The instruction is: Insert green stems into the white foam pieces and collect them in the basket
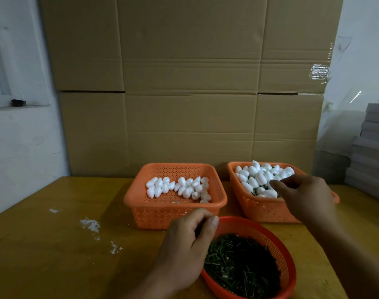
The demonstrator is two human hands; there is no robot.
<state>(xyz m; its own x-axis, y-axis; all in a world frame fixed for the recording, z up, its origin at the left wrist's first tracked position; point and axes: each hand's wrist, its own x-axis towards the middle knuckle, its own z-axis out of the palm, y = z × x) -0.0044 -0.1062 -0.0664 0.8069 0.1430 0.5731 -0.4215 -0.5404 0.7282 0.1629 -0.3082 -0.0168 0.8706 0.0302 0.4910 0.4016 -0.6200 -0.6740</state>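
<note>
Small white egg-shaped foam pieces [177, 187] lie in the orange perforated plastic basket [141, 199] at centre frame. More, with green stems, heap the right basket [257, 209], where the right hand [303, 195] hovers, fingers loosely curled. The left hand [184, 240], fingers curled, sits at the round red basket [277, 240] of short green stems [240, 266], lower centre; what it pinches cannot be told.

Left hand [184, 244]: fingers curled over near rim of round red basket [279, 244]; whether they pinch a green stem cannot be told, fingertips hidden behind thumb. Forearm cut off by bottom edge.

Right hand [307, 197]: covers near-right corner of right orange basket [259, 210] and part of its foam pieces [257, 175]; contents of its grasp hidden. Dark stems beneath those pieces barely visible.

Round red basket: lower rim cut by bottom edge.

Small dark object on window ledge [18, 102]: too small to identify.

Grey stacked sheets [372, 147]: cut off by right edge.
</note>
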